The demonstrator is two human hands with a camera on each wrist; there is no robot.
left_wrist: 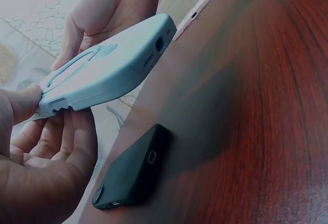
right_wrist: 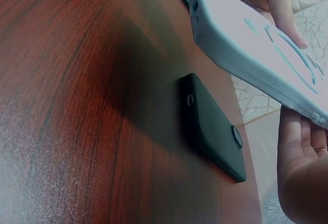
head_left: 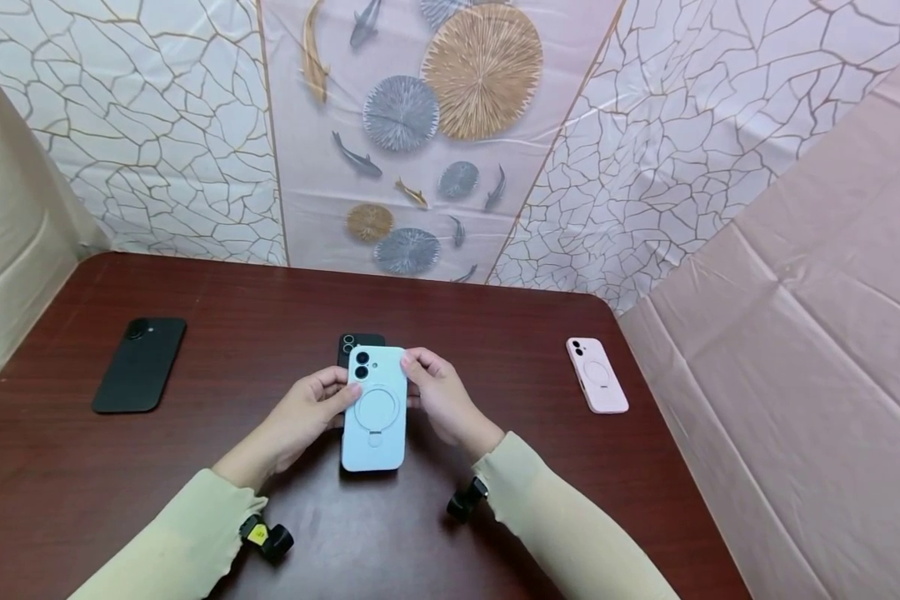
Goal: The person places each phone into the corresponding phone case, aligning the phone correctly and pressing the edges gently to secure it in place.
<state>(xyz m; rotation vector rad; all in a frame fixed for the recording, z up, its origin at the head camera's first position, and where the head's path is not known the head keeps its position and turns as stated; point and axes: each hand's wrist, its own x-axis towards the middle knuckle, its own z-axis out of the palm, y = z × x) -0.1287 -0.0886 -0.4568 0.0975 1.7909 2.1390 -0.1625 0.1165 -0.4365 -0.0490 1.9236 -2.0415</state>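
A pale blue phone case (head_left: 374, 408) is held above the table by both hands, its back turned up so that the two camera holes and the ring stand are seen. The left hand (head_left: 307, 412) is curled against the case's left edge, with the thumb pressed on the edge and the fingers (left_wrist: 56, 142) cupped beneath, as is shown in the left wrist view. The right hand (head_left: 438, 392) is closed round the right edge, its fingertips at the far corner. Directly under the case, and mostly hidden by it in the head view, a dark phone (head_left: 360, 342) is lying flat on the dark red wooden table (head_left: 495, 333); only its far end with the camera lenses is left uncovered there, while in both wrist views it is seen whole and clear of the raised case. To the far left, well apart, a black phone case (head_left: 140, 363) is laid flat. To the right, near the table's edge, a pink phone case (head_left: 597, 375) is laid with its back up. Behind the table a patterned cloth backdrop (head_left: 435, 125) is hung.
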